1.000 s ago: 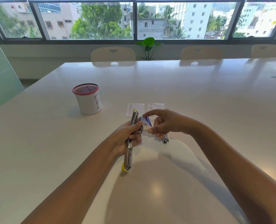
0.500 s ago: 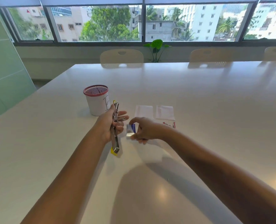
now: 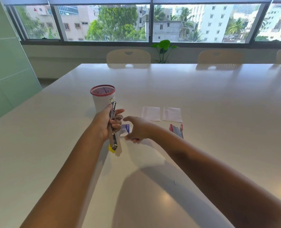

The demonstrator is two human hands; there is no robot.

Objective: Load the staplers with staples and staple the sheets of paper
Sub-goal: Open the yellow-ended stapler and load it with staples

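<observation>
Head view, the only one. Left hand (image 3: 106, 123) is up off the table (image 3: 202, 89), fingers and thumb wrapped round the yellow stapler (image 3: 113, 127), which is swung open and held nearly upright, its metal arms in line, yellow end lowest. Index finger sticks out straight past the metal.

Right hand (image 3: 139, 130) sits just right of it, low over the table, thumb stretched toward the stapler and the other fingers curled under. A small white and blue staple box (image 3: 125, 129) shows between the two hands, right at the right hand's fingertips; whether those fingers pinch it or merely touch it, I cannot tell. The hand is blurred.

Further right, the red stapler (image 3: 177, 130) lies on the table, open, well clear of both hands. Behind it two small paper sheets (image 3: 162, 113) lie flat side by side, apart from each other.

Behind the left hand stands a white cup (image 3: 102, 97) with a red mesh rim. Near the right forearm a tiny metal bit (image 3: 175, 182) lies on the table, maybe a staple. Chairs (image 3: 128, 57) and a plant (image 3: 163, 48) line the far edge below the window.
</observation>
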